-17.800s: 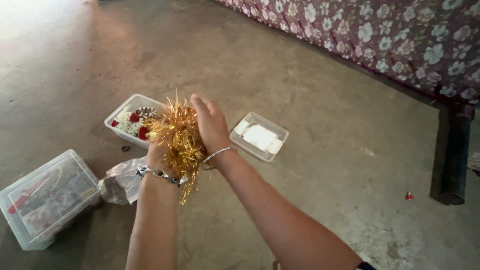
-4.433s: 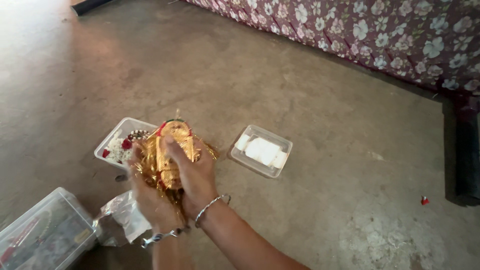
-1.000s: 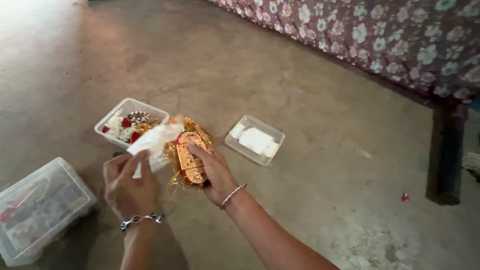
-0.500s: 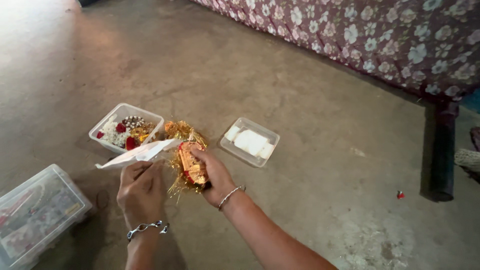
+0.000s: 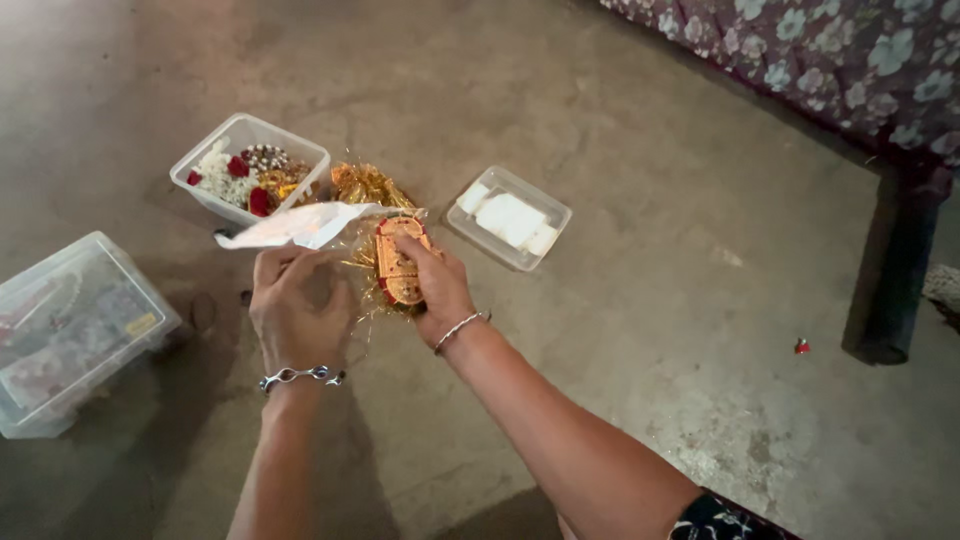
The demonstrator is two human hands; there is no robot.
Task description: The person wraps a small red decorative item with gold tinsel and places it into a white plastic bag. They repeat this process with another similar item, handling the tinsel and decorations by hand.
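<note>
The right hand [image 5: 440, 290] has its grip closed around a flat, oval gold ornament [image 5: 399, 262] with red edging, thumb on its face and fingers wrapped behind it. Loose gold tinsel [image 5: 365, 190] hangs around and below the ornament, spilling toward the floor. A thin silver bangle [image 5: 457, 329] circles the right wrist.

Just to the left, the left hand [image 5: 300, 305] has its grip pinched shut on a crumpled, whitish clear plastic bag [image 5: 300, 224], which it holds raised and stretched out flat, its far edge touching the tinsel beside the ornament. A chunky silver chain bracelet [image 5: 300, 376] sits on the left wrist.

Both hands hover above a bare grey concrete floor [image 5: 620, 340]. Beyond the left hand stands an open clear plastic tub [image 5: 245, 135] holding white and red flowers and small beads. Beyond the right hand lies a shallow clear tray [image 5: 545, 225] with white blocks in it. At the far left is a larger lidded clear storage box [image 5: 70, 330] with mixed contents. At the upper right hangs a purple floral cloth [image 5: 850, 50] over a bed, with a dark bed leg [image 5: 890, 270] beneath it, and a tiny red object [image 5: 801, 347] lies on the floor nearby.
</note>
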